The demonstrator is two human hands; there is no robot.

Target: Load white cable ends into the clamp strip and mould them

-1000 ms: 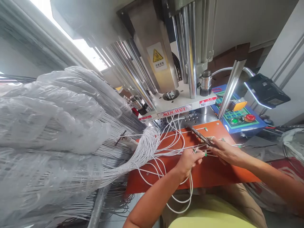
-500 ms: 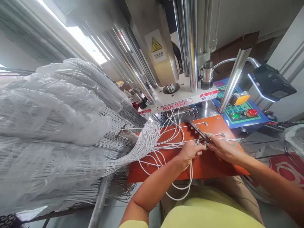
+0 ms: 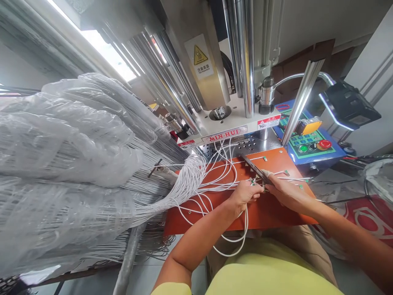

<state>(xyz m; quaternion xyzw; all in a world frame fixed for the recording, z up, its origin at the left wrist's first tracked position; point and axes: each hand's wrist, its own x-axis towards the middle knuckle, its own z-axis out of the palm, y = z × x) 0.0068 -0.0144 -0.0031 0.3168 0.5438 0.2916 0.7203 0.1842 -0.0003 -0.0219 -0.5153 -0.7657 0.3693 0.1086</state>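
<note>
Nearest: a loop of white cable (image 3: 246, 223) hangs past the near edge of the surface (image 3: 260, 217), its upper part running up to the left hand (image 3: 245, 193). Left hand is narrow, fingertips pinched together, cable gathered in the fist; a small green end shows at the fingers. Exactly which strand the fingertips grip – cannot tell, too small.

Right hand (image 3: 278, 189) is closed round the near end of a dark bar (image 3: 253, 167), which slants away toward the press.

Handling, as judged: keep the bar steady in the right hand, pinch the cable close behind its green end, and bring it in straight, square to the bar. Leave slack in the loop so its weight does not twist the small part. Neighbouring strands could snag; better kept to the left.

Positions: the cable's green end sits at the left fingertips, just beside the bar; the bar's far end reaches beyond both hands. Other green tips (image 3: 286, 172) lie right of the bar, past the right hand.

Farther: a thick cable bundle (image 3: 193, 174) to the left, then the press (image 3: 229, 133) – heat warning label on its column – and a blue control box (image 3: 321, 153) at right.
</note>
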